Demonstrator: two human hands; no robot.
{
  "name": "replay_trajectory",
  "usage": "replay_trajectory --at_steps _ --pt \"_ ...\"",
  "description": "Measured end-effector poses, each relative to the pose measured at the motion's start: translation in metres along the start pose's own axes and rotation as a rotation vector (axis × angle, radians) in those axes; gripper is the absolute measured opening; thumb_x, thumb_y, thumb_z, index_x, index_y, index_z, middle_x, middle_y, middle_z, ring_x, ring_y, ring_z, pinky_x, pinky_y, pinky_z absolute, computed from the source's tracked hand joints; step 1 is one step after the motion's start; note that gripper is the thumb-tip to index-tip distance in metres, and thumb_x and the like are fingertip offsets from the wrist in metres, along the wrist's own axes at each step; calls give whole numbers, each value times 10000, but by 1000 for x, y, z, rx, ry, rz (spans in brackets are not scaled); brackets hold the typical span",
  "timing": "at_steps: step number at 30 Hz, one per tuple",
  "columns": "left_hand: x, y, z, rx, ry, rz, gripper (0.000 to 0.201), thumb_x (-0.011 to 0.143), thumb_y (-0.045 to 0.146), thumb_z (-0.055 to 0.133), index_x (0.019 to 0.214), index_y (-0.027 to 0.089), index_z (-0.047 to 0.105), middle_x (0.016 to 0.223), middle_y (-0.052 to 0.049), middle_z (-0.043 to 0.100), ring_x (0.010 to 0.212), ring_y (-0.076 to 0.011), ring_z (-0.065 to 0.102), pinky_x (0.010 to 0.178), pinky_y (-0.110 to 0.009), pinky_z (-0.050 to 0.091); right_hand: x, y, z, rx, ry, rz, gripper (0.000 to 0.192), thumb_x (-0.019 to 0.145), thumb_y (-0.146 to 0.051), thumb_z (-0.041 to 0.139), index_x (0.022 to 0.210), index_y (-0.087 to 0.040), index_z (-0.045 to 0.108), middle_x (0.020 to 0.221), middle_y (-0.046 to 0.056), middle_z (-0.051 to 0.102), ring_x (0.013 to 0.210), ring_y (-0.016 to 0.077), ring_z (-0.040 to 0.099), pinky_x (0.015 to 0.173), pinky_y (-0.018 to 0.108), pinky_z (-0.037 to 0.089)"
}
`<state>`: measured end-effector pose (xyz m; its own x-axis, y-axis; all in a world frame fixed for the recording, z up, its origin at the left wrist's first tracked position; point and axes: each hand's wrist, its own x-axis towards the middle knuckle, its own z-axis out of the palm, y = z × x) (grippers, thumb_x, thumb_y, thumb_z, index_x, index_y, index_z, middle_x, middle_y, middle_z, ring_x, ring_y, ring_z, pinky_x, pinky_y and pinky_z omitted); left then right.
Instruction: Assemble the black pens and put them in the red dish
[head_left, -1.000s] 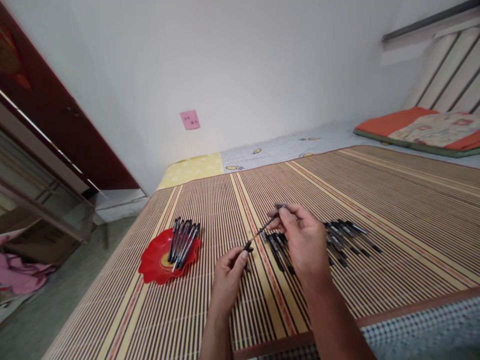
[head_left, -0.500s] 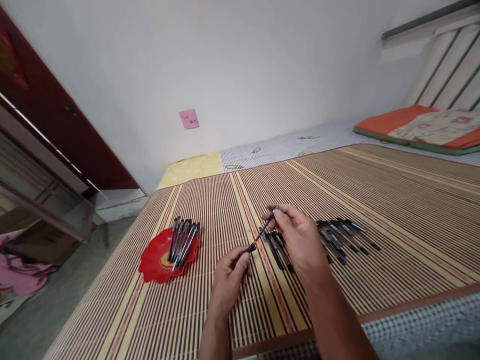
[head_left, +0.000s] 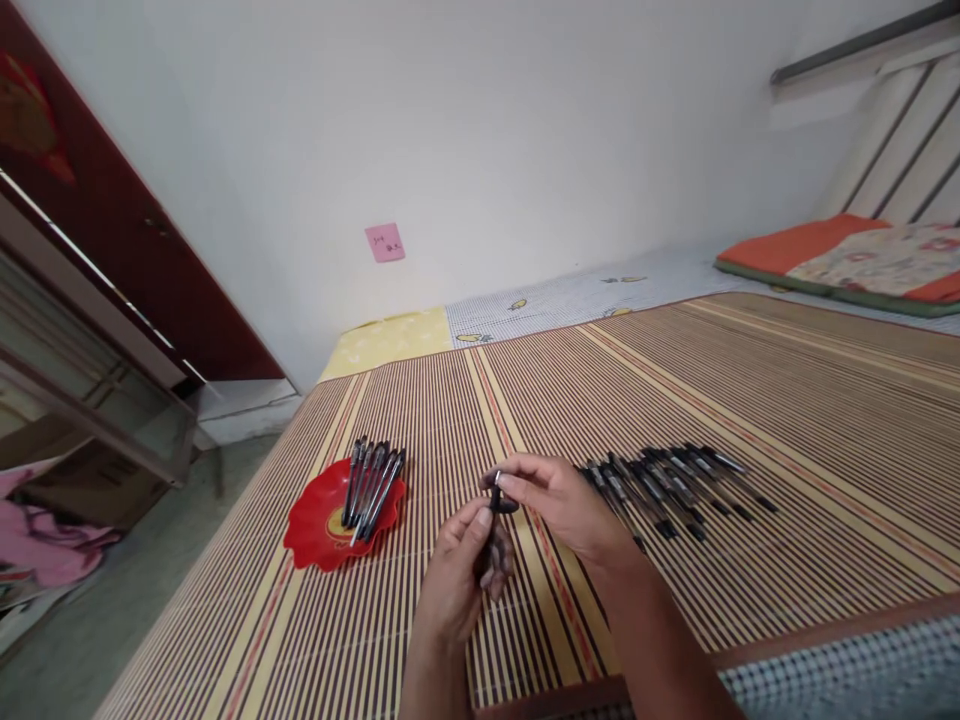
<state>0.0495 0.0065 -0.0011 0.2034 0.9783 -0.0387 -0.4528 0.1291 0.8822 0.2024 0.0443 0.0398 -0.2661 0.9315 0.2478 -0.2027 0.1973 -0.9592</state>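
Most of the dark pen (head_left: 495,497) is hidden from me by the left hand (head_left: 459,550), which grips its lower part, while the right hand (head_left: 559,500) pinches the top just above. Beyond, that right hand partly covers the pens (head_left: 661,484) lying on the striped mat (head_left: 337,640).

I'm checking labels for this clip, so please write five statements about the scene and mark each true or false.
1. The red dish holds several pens. True.
2. The left hand grips a dark pen part. True.
3. The right hand is reaching into the red dish. False: the right hand is at the dark pen part.
4. Loose pens lie on the striped mat. True.
5. The pink note lies on the striped mat. False: the pink note is on the wall.
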Motion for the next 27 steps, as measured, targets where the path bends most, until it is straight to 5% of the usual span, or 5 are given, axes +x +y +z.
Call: replay_trajectory --at_steps 4,11,16,22,27 --pt "0 -1 1 15 5 24 284 857 416 729 940 153 663 568 41 579 376 -34 374 353 -141 278 2 5 0 28 62 31 211 705 -359 820 784 -191 718 726 -20 686 707 139 638 717 282 518" --pt "1 -2 3 -35 67 20 323 837 421 749 988 151 654 596 37 586 422 -52 429 367 -141 309 -3 7 4 205 -17 22 383 937 -541 564 1107 -253 753 1256 97 703 1207 235 615 1051 461 459" --pt "0 4 3 -58 173 85 365 776 428 806 950 156 636 604 54 555 462 -48 436 404 -136 324 -5 4 -3 152 -49 37 341 930 -499 598 1056 -238 777 1105 85 763 1087 224 682 1088 491 435" --pt "-2 2 5 -15 23 12 333 822 452 753 925 156 639 545 67 516 383 -42 366 357 -152 270 -3 -1 -3 77 1 42 283 822 -390 729 1068 -257 770 1136 56 760 1126 229 667 1082 468 445" --pt "-1 -2 3 -11 -17 19 317 848 452 724 928 156 645 536 59 529 368 -49 367 342 -156 279 -4 -1 0 68 -30 45 207 825 -340 702 992 -243 777 977 33 771 922 179 691 933 374 520"
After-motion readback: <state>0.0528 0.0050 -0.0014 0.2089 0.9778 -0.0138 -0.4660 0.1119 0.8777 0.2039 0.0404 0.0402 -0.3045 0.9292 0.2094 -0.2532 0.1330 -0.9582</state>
